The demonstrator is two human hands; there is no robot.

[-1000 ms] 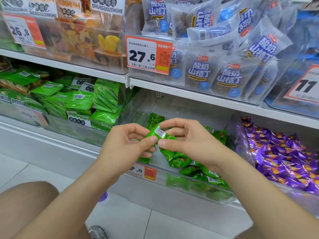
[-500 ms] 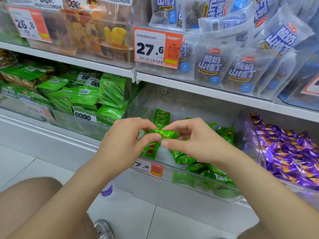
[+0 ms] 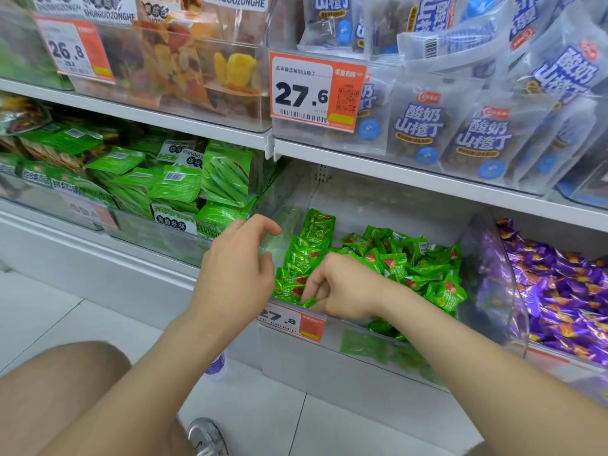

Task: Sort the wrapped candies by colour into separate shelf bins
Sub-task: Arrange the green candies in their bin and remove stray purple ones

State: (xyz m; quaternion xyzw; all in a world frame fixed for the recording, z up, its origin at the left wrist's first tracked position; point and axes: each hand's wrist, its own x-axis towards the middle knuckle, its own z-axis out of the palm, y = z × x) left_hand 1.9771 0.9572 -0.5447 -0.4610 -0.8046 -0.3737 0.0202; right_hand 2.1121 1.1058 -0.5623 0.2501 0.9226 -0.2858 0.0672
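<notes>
Head view: right hand fingers pinch a crinkly green candy; left hand fingers loosely curled, empty.

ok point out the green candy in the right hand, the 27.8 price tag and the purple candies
green candy point(image 3: 308, 303), head view, exposed lower end
27.8 price tag point(image 3: 279, 319), head view, white printed half
purple candies point(image 3: 559, 291), head view, middle of pile

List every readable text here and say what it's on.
"27.6": upper price tag.
"26.8": left price tag.
"27.8": lower price tag on the green candy bin.
"SHUIGUOZONGHE": white label.
"酸奶山楂丁": blue-white packets.
Too small to read: print on the green candies and purple candies.
</notes>
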